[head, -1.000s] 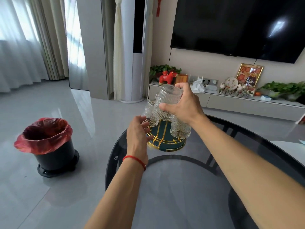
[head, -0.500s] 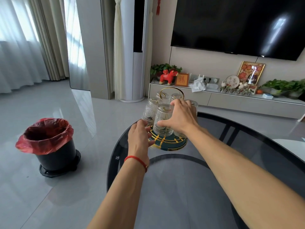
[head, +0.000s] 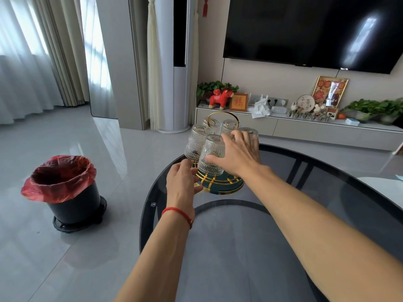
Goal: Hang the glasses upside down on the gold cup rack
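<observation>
The gold cup rack (head: pixel 222 116) with a dark green round base (head: pixel 220 186) stands at the far edge of the dark glass table (head: pixel 239 247). Several ribbed clear glasses hang upside down on it. My right hand (head: pixel 238 154) grips the nearest glass (head: pixel 212 156), thumb on its side, fingers over the top; the glass sits upside down on the rack. Another glass (head: pixel 195 142) hangs just to its left. My left hand (head: pixel 182 182) rests on the left rim of the rack's base, steadying it.
A black bin with a red bag (head: pixel 65 188) stands on the floor to the left. A TV cabinet (head: pixel 305 129) with ornaments and plants runs along the far wall. A white object (head: pixel 379 188) lies at the table's right edge.
My right hand brought the glass down from above the rack onto it. The left hand stayed at the rack's base.
</observation>
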